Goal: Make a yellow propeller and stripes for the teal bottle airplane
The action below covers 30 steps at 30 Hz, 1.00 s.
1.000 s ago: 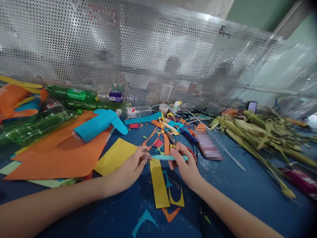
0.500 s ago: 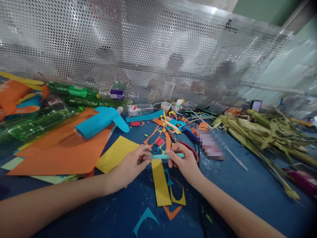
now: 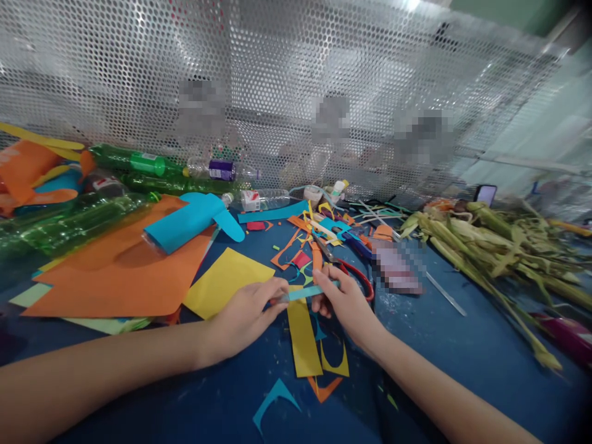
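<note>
L hand point(image 3: 252, 311) & R hand point(image 3: 345, 299) meet nr the middle, just above the table point(image 3: 208, 401), w/ a pale blue strip point(image 3: 303, 292) stretched btwn them. L hand pinches its left end btwn thumb & fingers; R hand grips the other end, thumb on top, other fingers curled under. Strip's approx level, right end tilted up a bit; can't tell if it's paper or plastic.

Directly below lies a yellow paper strip point(image 3: 305, 345), w/ a cut yellow scrap point(image 3: 342, 367), an orange scrap point(image 3: 326, 391) & a curved blue scrap point(image 3: 277, 391) nr it. Red-handled scissors point(image 3: 367, 280) lie just behind R hand, blades pointing away into a pile of cut paper bits.

Behind L hand: a yellow sheet point(image 3: 229, 280), then farther left a big orange sheet point(image 3: 124, 271) w/ a blue-wrapped bottle point(image 3: 180, 228) lying on its side on top. Green bottles point(image 3: 83, 228) etc. lie at far left & along the back. To the right, well apart from R hand: a heap of corn stalks point(image 3: 499, 246), a phone point(image 3: 485, 195) propped up behind & a purple bottle point(image 3: 564, 336) at the edge.
</note>
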Tool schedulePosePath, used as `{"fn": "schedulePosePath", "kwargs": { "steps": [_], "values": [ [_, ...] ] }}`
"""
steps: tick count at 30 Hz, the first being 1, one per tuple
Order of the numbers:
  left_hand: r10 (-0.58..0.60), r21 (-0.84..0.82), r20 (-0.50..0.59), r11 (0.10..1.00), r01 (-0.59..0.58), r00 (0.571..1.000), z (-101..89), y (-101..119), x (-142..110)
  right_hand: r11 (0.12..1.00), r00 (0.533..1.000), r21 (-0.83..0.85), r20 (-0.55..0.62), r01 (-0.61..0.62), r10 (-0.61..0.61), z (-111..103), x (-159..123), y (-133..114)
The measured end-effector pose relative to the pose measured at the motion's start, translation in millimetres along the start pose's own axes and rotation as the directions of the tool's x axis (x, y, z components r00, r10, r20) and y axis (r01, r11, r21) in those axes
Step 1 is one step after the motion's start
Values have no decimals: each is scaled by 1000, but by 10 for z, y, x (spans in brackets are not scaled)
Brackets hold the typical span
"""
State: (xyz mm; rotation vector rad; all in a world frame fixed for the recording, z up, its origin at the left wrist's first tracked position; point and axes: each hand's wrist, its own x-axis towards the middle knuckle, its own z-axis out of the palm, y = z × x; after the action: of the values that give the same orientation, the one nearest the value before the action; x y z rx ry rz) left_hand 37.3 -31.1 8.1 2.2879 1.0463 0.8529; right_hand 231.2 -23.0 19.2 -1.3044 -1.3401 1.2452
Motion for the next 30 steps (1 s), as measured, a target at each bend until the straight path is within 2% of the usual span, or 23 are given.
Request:
{"fn": "schedulePosePath", "kwargs": {
  "steps": [11,13,16,18,20,21,23,24,27,30],
  "values": [
    [25,105,12,994,-26,1000,27,-28,-21,996,996,25,14,-85,84,86,-53,-35],
    [22,92,31,995,-25,999,26,-21,-23,996,996,18,27,-90,89,84,-47,-29],
    [-37,11,0,999,37,999,38,-14,-8,997,995,-5,57,-81,81,43,-21,-51],
    [-85,-90,-47,993,81,995,55,-20,15,999,998,-20,47,-35,36,-18,7,-89],
    [-111,-151,-112,984,93,987,69,-31,44,996,995,-47,-56,79,-82,-107,49,-123],
    [-114,-140,-142,986,94,983,71,-35,58,985,979,-85,-126,149,-159,-156,77,-128],
    [-80,-42,-166,996,74,983,67,-37,79,938,925,-229,-219,261,-310,-251,143,-104],
    [-44,27,-147,998,48,988,62,-35,83,901,911,-324,-199,288,-362,-289,179,-74],
    [83,183,-50,980,-73,995,48,-24,73,733,906,-588,3,344,-423,-339,264,41],
    [93,275,0,957,-89,996,52,-23,48,546,868,-719,164,430,-468,-325,277,100]
  ]
}}
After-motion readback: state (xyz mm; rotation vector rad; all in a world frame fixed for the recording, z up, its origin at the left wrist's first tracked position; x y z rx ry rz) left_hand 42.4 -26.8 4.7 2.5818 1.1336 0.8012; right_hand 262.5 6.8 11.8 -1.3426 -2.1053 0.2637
